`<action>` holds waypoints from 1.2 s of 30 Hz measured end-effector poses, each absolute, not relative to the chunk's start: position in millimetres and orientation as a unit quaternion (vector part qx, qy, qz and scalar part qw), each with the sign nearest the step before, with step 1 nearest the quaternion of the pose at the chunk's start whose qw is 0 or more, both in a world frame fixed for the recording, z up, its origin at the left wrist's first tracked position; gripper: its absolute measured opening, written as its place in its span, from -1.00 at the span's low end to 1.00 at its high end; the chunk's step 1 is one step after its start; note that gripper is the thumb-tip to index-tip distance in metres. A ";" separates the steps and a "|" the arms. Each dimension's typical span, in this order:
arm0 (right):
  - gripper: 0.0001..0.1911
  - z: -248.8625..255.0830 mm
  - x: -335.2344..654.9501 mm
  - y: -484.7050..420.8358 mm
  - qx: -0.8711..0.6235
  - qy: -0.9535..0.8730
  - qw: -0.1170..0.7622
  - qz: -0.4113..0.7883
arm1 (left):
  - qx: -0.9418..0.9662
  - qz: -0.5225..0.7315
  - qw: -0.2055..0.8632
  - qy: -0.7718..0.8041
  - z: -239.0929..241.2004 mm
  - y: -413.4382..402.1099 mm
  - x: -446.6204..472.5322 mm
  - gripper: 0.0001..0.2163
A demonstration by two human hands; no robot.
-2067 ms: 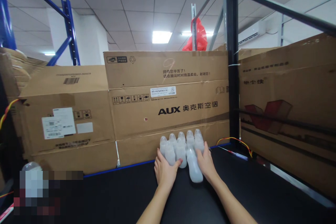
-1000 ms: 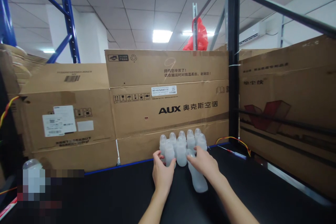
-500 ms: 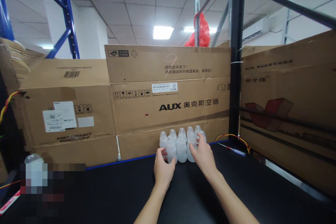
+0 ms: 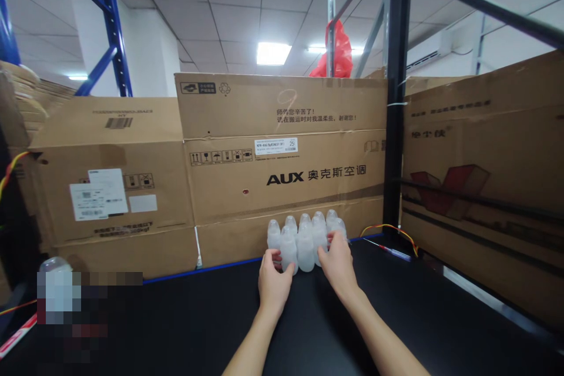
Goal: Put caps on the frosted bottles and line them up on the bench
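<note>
Several small translucent white plastic bottles (image 4: pixel 304 234) stand upright in a tight cluster on the black shelf surface (image 4: pixel 198 317), against a cardboard box. My left hand (image 4: pixel 273 285) cups the base of the front-left bottle (image 4: pixel 288 251), thumb on one side and fingers on the other. My right hand (image 4: pixel 338 267) is wrapped round the front-right bottle (image 4: pixel 321 238), which stands upright in the group.
A large AUX cardboard box (image 4: pixel 282 147) forms the back wall, with another box (image 4: pixel 110 188) to its left and one (image 4: pixel 484 176) on the right. A black rack post (image 4: pixel 393 100) rises right of the bottles. Red-yellow wires (image 4: pixel 388 228) lie near its foot.
The bottle that lay tilted on the surface under my right hand has been stood upright and pushed into the cluster. Both hands have moved forward against the bottles.
</note>
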State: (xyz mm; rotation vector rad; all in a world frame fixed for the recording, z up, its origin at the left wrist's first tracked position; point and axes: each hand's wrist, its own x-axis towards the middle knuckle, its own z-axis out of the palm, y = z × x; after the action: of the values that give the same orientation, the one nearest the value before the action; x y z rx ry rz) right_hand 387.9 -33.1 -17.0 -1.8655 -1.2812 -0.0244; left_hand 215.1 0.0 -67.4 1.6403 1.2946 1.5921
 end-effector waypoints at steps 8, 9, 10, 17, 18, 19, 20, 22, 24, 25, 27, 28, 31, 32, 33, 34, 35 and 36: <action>-0.80 -14.7 391.6 -39.0 -0.773 -0.520 0.362 0.015 | 0.604 0.574 0.270 0.482 -68.4 0.9 214.7 -0.69; -0.81 -13.8 392.3 -40.4 -0.779 -0.521 0.348 0.023 | 0.605 0.572 0.272 0.482 -68.1 0.6 214.8 -0.70; -0.82 -13.0 393.0 -41.8 -0.786 -0.521 0.331 0.032 | 0.605 0.570 0.273 0.484 -67.7 0.4 214.9 -0.70; -0.79 -8.1 409.1 -47.5 -0.814 -0.526 0.229 0.094 | 0.609 0.560 0.274 0.490 -66.1 -1.0 214.6 -0.69; -0.80 -6.4 414.3 -48.3 -0.816 -0.525 0.220 0.101 | 0.610 0.560 0.273 0.490 -65.9 -1.2 214.6 -0.70; -0.79 -4.4 420.0 -49.3 -0.818 -0.524 0.213 0.108 | 0.611 0.559 0.273 0.489 -65.7 -1.3 214.6 -0.70; -0.79 -2.3 426.0 -50.4 -0.821 -0.520 0.209 0.111 | 0.612 0.558 0.273 0.489 -65.6 -1.3 214.6 -0.70; -0.76 1.2 437.5 -52.8 -0.831 -0.505 0.206 0.109 | 0.613 0.557 0.274 0.489 -65.9 -0.9 214.7 -0.69; -0.69 2.4 446.3 -54.4 -0.842 -0.488 0.210 0.100 | 0.613 0.557 0.273 0.489 -66.9 0.4 214.6 -0.69; -0.65 1.9 449.1 -54.6 -0.844 -0.483 0.213 0.095 | 0.613 0.557 0.273 0.490 -67.8 1.3 214.6 -0.69; -0.60 -1.5 451.6 -53.5 -0.843 -0.481 0.222 0.090 | 0.614 0.556 0.273 0.489 -69.6 3.2 214.5 -0.68; -0.59 -4.1 451.6 -52.3 -0.841 -0.483 0.226 0.088 | 0.614 0.556 0.273 0.489 -70.6 4.1 214.5 -0.68; -0.59 -12.5 449.2 -47.9 -0.837 -0.487 0.235 0.081 | 0.613 0.558 0.274 0.488 -72.7 5.8 214.4 -0.67; -0.58 -15.0 448.3 -46.5 -0.836 -0.488 0.238 0.078 | 0.612 0.559 0.275 0.487 -73.0 6.0 214.4 -0.67; -0.58 -17.2 447.6 -45.3 -0.835 -0.488 0.241 0.076 | 0.611 0.561 0.276 0.487 -73.2 6.0 214.4 -0.67; -0.57 -19.1 447.1 -44.3 -0.834 -0.489 0.243 0.074 | 0.610 0.562 0.276 0.486 -73.1 5.9 214.4 -0.67; -0.57 -20.7 446.7 -43.5 -0.833 -0.490 0.245 0.073 | 0.609 0.563 0.276 0.486 -72.8 5.7 214.4 -0.67; -0.56 -22.0 446.5 -42.9 -0.833 -0.491 0.247 0.072 | 0.608 0.563 0.276 0.487 -72.4 5.4 214.4 -0.68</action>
State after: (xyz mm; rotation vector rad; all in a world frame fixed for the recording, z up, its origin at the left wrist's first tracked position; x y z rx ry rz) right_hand 446.5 -42.9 -22.0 -2.2706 -1.3384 0.1955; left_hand 214.4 5.4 -72.4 1.6323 1.3087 1.5123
